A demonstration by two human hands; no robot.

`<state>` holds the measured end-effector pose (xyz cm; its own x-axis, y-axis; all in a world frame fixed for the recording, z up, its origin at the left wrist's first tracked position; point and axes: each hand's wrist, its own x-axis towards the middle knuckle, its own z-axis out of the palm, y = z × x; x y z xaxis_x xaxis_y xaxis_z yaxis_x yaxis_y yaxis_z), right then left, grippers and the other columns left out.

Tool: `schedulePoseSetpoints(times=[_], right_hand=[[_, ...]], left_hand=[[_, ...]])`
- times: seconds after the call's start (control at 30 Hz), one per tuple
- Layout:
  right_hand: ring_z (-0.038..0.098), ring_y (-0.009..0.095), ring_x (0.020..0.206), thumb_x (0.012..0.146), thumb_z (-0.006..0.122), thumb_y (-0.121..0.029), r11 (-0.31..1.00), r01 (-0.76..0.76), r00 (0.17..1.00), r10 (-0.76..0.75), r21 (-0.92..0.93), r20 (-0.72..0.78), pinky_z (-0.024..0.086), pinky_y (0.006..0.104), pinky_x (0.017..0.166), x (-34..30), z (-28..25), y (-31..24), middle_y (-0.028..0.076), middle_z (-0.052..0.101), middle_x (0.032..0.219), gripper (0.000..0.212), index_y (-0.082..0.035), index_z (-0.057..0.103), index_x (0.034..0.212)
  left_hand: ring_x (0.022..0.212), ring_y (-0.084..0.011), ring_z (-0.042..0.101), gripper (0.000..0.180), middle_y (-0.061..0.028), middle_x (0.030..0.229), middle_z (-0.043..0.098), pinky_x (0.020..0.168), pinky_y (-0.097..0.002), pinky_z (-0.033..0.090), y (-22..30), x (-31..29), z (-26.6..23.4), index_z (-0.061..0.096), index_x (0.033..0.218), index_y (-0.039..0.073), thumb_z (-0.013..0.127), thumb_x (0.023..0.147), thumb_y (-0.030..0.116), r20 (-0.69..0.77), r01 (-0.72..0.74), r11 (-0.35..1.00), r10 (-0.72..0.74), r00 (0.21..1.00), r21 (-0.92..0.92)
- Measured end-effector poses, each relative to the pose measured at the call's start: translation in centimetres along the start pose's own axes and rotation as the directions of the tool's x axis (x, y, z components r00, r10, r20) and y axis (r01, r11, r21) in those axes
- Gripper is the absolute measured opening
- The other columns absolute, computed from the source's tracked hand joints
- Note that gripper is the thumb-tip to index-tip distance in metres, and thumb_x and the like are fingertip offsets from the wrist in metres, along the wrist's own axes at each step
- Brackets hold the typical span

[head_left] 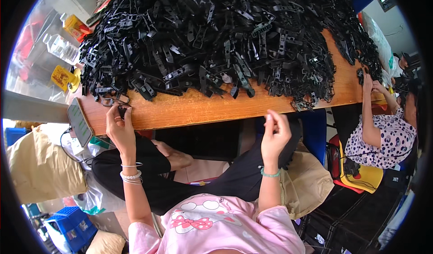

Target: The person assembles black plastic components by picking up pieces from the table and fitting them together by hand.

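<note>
A big heap of black plastic clips [216,37] covers a wooden table [189,109]. My left hand [120,130] reaches up to the table's near edge and pinches one small black clip [122,110] at the rim of the heap. Bead bracelets circle that wrist. My right hand [275,134] hovers just below the table edge, apart from the heap, with its fingertips pressed together. I see no piece between them. It wears a green bracelet.
A phone [79,121] lies on the table's left corner. On the right, a co-worker in a dotted top [388,139] has a hand [367,83] at the heap. Beige sacks [40,168], a blue crate [72,224] and bottles [61,49] stand at the left.
</note>
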<state>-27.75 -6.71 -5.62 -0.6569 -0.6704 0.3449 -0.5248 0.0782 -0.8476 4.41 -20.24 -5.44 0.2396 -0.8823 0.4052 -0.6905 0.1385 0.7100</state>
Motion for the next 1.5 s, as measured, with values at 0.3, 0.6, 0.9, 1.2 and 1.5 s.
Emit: schedulePoseSetpoints(times=[0.3,0.6,0.9,1.2,1.5], right_hand=[[0.058,0.024,0.059,0.081,0.070,-0.018,0.815,0.142,0.982,-0.189,-0.562,-0.025,0.047,0.0357,0.055,6.6,0.8,0.7,0.008,0.058,0.079,0.030,-0.004,0.061,0.106],[0.051,0.011,0.052,0.082,0.063,0.001,0.978,0.051,0.995,-0.067,-0.203,-0.072,0.041,0.0265,0.047,3.6,0.8,1.1,0.005,0.056,0.070,0.026,-0.001,0.053,0.105],[0.062,0.015,0.061,0.089,0.052,0.006,0.797,-0.139,0.990,0.103,0.588,0.095,0.047,0.0220,0.051,-0.4,0.7,-2.6,0.010,0.058,0.088,0.022,0.002,0.047,0.110],[0.054,0.016,0.083,0.073,0.072,-0.001,0.902,0.051,0.886,-0.240,0.430,0.397,0.040,0.0257,0.061,-1.4,1.4,-3.8,0.007,0.064,0.097,0.014,-0.006,0.073,0.086],[0.055,0.021,0.094,0.076,0.071,-0.007,0.919,0.102,0.810,-0.298,0.380,0.504,0.042,0.0288,0.066,-0.7,0.9,-4.4,0.008,0.063,0.112,0.016,-0.008,0.073,0.092]], left_hand=[[0.080,-0.0219,0.055,0.030,-0.0108,0.100,0.059,0.071,-0.0303,0.046,1.7,-2.1,1.5,0.060,0.101,0.001,0.074,0.074,0.003,-0.170,-0.289,0.957,0.285,0.943,-0.001],[0.064,-0.0074,0.057,0.032,-0.0025,0.078,0.058,0.059,-0.0200,0.048,6.5,-8.3,3.1,0.055,0.107,-0.003,0.071,0.079,-0.002,0.256,0.108,0.918,-0.007,0.967,-0.383],[0.095,-0.0210,0.066,0.035,-0.0149,0.108,0.065,0.080,-0.0282,0.054,11.4,-9.3,4.4,0.053,0.110,-0.006,0.067,0.078,-0.010,0.718,0.414,0.695,0.212,0.663,-0.587],[0.095,-0.0152,0.065,0.036,-0.0104,0.106,0.067,0.084,-0.0281,0.052,11.0,-8.7,3.5,0.059,0.110,-0.001,0.072,0.076,-0.001,0.718,0.453,0.631,0.251,0.649,-0.630],[0.093,-0.0135,0.064,0.036,-0.0100,0.106,0.066,0.082,-0.0275,0.054,11.4,-7.2,2.8,0.059,0.111,-0.002,0.071,0.077,-0.001,0.738,0.385,0.693,0.320,0.594,-0.610]])
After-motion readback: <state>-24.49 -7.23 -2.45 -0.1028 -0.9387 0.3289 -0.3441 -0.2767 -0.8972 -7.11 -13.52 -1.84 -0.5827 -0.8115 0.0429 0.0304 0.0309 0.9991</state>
